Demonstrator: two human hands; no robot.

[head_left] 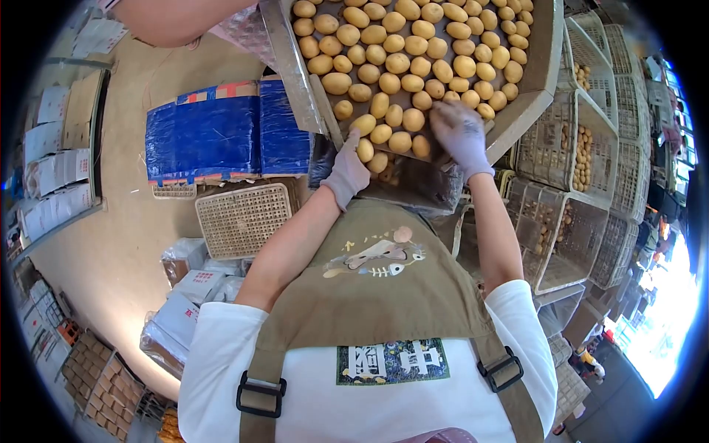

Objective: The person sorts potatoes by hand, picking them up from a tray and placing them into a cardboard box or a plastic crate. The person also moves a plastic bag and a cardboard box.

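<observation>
Many yellow potatoes (395, 63) lie on a sloping metal-edged tray (550, 44) in front of me. My left hand (347, 173), in a pale glove, is at the left of the tray's narrow mouth. Its fingers reach up along the nearest potatoes, touching them without closing round one. My right hand (461, 136), gloved too and dirty at the fingertips, lies over the right side of the mouth against the potatoes. Those fingers are blurred and partly hidden. Below the mouth, a dark plastic-lined opening (413, 188) holds a few potatoes, mostly in shadow.
Stacked plastic crates (583, 236) with potatoes stand at the right. On the left are a blue-wrapped box (207, 136), an upturned beige crate (244, 221) and white cartons (177, 317). Another person's arm (177, 18) reaches in at the top left.
</observation>
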